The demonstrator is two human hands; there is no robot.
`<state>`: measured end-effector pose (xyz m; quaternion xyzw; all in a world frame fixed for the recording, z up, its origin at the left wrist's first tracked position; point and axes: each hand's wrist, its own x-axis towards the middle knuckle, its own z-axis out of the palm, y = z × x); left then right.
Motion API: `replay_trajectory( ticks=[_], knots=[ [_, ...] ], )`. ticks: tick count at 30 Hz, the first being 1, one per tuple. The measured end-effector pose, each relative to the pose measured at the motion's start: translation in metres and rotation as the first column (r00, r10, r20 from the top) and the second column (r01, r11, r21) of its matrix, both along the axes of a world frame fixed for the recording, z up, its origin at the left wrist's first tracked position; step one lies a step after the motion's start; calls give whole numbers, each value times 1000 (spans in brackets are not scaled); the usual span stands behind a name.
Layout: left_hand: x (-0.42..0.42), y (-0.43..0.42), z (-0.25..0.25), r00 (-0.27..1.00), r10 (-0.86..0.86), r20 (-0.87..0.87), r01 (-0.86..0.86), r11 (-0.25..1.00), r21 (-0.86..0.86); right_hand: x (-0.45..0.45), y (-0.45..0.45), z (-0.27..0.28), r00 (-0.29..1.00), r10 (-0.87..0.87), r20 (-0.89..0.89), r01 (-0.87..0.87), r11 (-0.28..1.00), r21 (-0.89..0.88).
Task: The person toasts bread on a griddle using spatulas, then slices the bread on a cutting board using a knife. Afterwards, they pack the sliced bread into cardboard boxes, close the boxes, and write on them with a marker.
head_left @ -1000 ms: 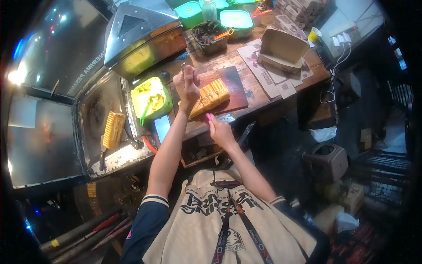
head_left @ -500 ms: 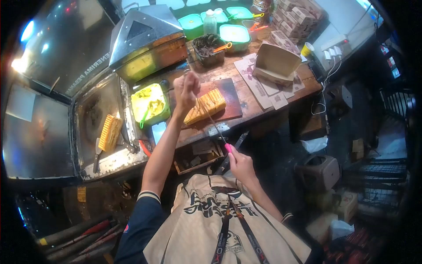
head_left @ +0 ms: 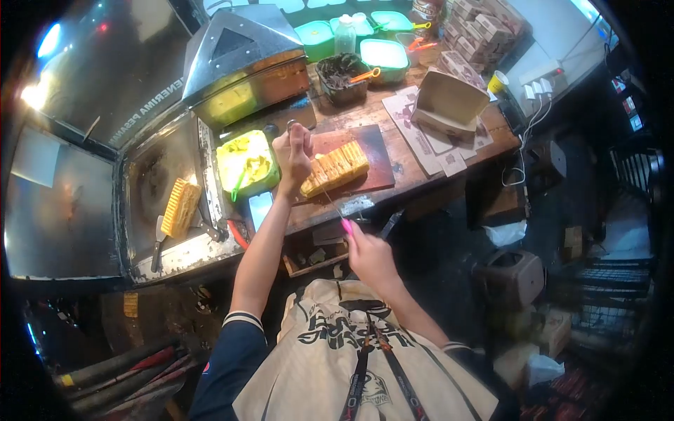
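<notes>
A grilled loaf of bread (head_left: 335, 170) with ridged golden top and several cuts across it lies on a dark reddish board (head_left: 381, 165). My right hand (head_left: 373, 261) is closed around the pink handle of a knife (head_left: 347, 226). Its thin blade reaches toward the loaf's near left side. At the loaf's left end, my left hand (head_left: 295, 156) is a raised fist. A small metallic end shows above that fist, but the rest of what it grips is hidden. Left of it stands a green tub of yellow spread (head_left: 247, 163) with a green utensil inside.
On the griddle (head_left: 147, 203) at left sits another toasted loaf (head_left: 181, 205) beside a spatula (head_left: 159, 245). A metal hood (head_left: 242, 52) stands behind. An open cardboard box (head_left: 449, 105), a dark chocolate-coloured tub (head_left: 342, 78) and lidded containers (head_left: 385, 52) occupy the table's back and right.
My right hand and the knife have moved left and slightly up the frame, bringing the blade nearer the loaf's left end. My left fist remains raised. The whole view has shifted slightly.
</notes>
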<state>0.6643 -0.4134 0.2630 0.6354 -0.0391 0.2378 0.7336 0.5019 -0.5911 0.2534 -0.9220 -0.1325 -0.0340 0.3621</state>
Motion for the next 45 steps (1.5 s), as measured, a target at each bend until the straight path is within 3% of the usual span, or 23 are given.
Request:
replay_trajectory(
  ticks=[2, 5, 8, 10, 11, 13, 16, 18, 22, 25, 27, 30, 35, 36, 37, 39, 42, 45],
  knots=[
    [1, 0, -2, 1000, 0, 14, 0, 1000, 26, 27, 15, 3, 987, 38, -154, -57, 991, -120],
    [5, 5, -5, 999, -11, 43, 9, 999, 44, 25, -2, 59, 953, 71, -295, -110, 987, -117],
    [7, 3, -3, 999, -15, 47, 15, 1000, 20, 36, 7, 41, 967, 87, -240, -111, 990, -90],
    [4, -1, -5, 1000, -9, 28, 9, 1000, -7, 67, 37, -19, 973, 63, -222, -77, 996, -52],
    [7, -1, -7, 1000, 3, 27, -3, 1000, -22, 78, 46, -24, 972, 55, -228, -66, 997, -40],
    [10, 1, -9, 1000, -28, 14, 29, 996, -88, 74, 43, -27, 971, 42, -235, -48, 999, -17],
    [15, 4, -15, 999, -9, 39, 11, 998, -57, 31, 4, 26, 965, 45, -259, -53, 998, -22],
    [15, 1, -9, 999, -43, 32, 47, 991, -128, 17, -9, 36, 948, 43, -315, -64, 996, -58],
    [13, 1, -12, 999, -42, 20, 44, 992, -117, 72, 43, -59, 977, 70, -201, -55, 995, 82],
    [11, -1, -9, 999, -28, 32, 31, 995, -96, 73, 39, -56, 980, 86, -181, -68, 993, 99],
    [11, 0, -11, 997, -48, 55, 54, 993, -105, 39, 8, -21, 981, 110, -161, -88, 986, 139],
    [13, -1, -8, 998, -38, 55, 43, 995, -90, 10, -12, 2, 969, 67, -239, -59, 997, 42],
    [10, 0, -7, 1000, -22, 20, 23, 998, -63, 81, 46, -97, 989, 73, -127, -60, 992, 108],
    [7, 0, -8, 1000, -13, 9, 14, 998, -65, 86, 51, -100, 992, 82, -99, -71, 992, 107],
    [5, 0, -9, 1000, -14, 3, 14, 998, -62, 76, 45, -100, 997, 67, -37, -57, 974, 220],
    [11, 0, -14, 998, -33, 44, 37, 995, -93, 39, 13, -66, 995, 97, -27, -88, 971, 223],
    [8, -6, -7, 1000, -1, 4, 2, 990, -141, 6, -7, -67, 996, 65, -67, -52, 983, 174],
    [8, -5, -3, 998, -53, 30, 56, 987, -149, 53, 34, -109, 994, 87, -72, -74, 982, 171]
  ],
)
